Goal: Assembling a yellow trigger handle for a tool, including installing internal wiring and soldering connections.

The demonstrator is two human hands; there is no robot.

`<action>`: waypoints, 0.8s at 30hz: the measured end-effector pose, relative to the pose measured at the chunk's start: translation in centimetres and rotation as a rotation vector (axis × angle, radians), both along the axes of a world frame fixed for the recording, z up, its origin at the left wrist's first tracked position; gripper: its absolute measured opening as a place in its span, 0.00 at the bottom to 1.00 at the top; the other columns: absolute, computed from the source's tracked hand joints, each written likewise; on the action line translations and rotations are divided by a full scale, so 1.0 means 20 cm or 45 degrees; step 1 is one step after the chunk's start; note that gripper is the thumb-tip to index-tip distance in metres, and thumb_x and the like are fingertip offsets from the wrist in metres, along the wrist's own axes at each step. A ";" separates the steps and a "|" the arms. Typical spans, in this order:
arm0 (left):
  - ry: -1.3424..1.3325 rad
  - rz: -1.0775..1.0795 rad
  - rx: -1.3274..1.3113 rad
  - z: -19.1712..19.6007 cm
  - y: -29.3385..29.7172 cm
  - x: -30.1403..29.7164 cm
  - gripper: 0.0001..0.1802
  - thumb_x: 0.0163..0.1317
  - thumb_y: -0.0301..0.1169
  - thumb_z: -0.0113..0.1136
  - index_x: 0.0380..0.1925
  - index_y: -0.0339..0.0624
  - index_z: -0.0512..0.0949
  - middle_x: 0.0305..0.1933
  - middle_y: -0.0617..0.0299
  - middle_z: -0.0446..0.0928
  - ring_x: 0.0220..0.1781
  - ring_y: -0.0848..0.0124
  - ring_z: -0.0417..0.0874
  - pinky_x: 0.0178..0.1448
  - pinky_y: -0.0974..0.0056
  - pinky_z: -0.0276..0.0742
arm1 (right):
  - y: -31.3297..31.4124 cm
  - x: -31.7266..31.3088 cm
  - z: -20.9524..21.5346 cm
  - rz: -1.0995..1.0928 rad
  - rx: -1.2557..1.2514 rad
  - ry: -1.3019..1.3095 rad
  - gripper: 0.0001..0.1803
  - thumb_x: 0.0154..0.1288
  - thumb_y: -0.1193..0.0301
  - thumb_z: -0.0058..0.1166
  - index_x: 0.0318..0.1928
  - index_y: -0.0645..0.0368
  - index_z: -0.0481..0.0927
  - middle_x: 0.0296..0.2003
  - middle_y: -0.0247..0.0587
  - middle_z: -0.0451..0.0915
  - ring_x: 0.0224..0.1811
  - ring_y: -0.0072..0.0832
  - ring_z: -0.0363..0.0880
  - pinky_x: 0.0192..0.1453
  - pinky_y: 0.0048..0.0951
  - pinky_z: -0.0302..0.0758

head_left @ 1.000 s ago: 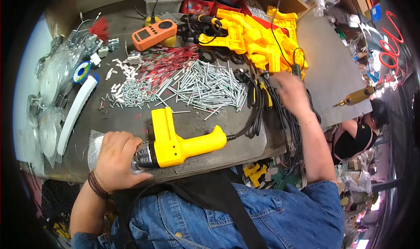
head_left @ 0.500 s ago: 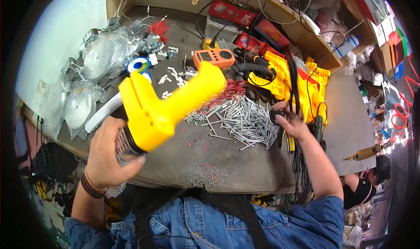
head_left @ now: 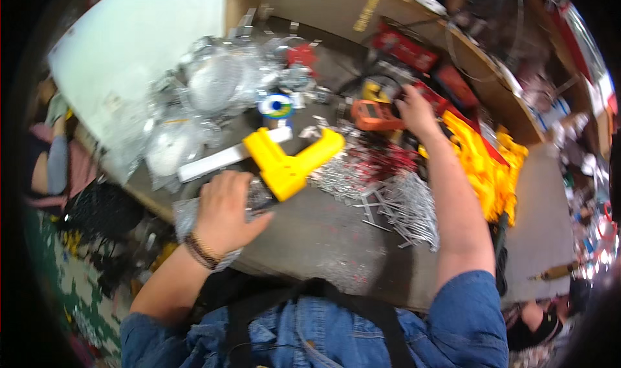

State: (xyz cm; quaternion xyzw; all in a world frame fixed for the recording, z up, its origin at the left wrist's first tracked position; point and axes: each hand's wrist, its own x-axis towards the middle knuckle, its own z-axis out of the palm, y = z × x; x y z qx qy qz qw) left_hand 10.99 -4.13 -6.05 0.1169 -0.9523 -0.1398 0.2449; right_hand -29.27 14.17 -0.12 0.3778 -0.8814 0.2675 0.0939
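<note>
My left hand (head_left: 223,209) is wrapped round the clear and dark end of a yellow plastic housing (head_left: 288,177), which has two angled arms. The housing is low over the workbench, beside a long white strip (head_left: 220,159). Farther off, my right hand (head_left: 416,111) reaches to the right edge of an orange handheld meter (head_left: 376,115). A yellow piece with a black cable (head_left: 375,91) lies just behind the meter. Motion blurs the right fingers, and I cannot make out whether they grip anything.
Metal screws or pins (head_left: 407,209) and red bits (head_left: 381,161) lie heaped mid-bench. Bagged clear lamp parts (head_left: 213,86) and a solder spool (head_left: 275,106) are at left. Yellow housings (head_left: 472,167) are piled at right, near a brown-handled tool (head_left: 559,272). Red boxes (head_left: 404,47) stand behind.
My right hand has left the black cables near the screw pile and reached forward to the orange meter. My left hand has lowered the yellow housing towards the bench. The view has shifted.
</note>
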 end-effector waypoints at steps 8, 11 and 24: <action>0.298 0.062 0.076 0.20 -0.30 0.05 0.28 0.51 0.39 0.75 0.49 0.39 0.77 0.53 0.50 0.76 0.57 0.51 0.77 0.63 0.53 0.72 | 0.10 -0.12 -0.09 0.309 -0.264 -0.320 0.18 0.69 0.79 0.49 0.58 0.63 0.69 0.43 0.52 0.82 0.47 0.40 0.83 0.55 0.32 0.74; 0.333 0.399 -0.136 0.22 -0.76 0.00 0.31 0.52 0.40 0.72 0.53 0.37 0.75 0.53 0.50 0.77 0.57 0.51 0.77 0.64 0.53 0.71 | 0.14 -0.13 -0.06 0.178 -0.107 -0.257 0.17 0.69 0.77 0.50 0.57 0.63 0.70 0.43 0.53 0.82 0.49 0.42 0.83 0.55 0.35 0.75; 0.350 0.198 -0.077 0.48 -0.87 0.06 0.37 0.49 0.35 0.74 0.56 0.35 0.66 0.50 0.49 0.77 0.51 0.56 0.82 0.53 0.58 0.78 | 0.05 -0.03 -0.10 0.055 -0.050 -0.107 0.18 0.69 0.73 0.50 0.58 0.60 0.69 0.47 0.63 0.80 0.52 0.57 0.77 0.55 0.45 0.74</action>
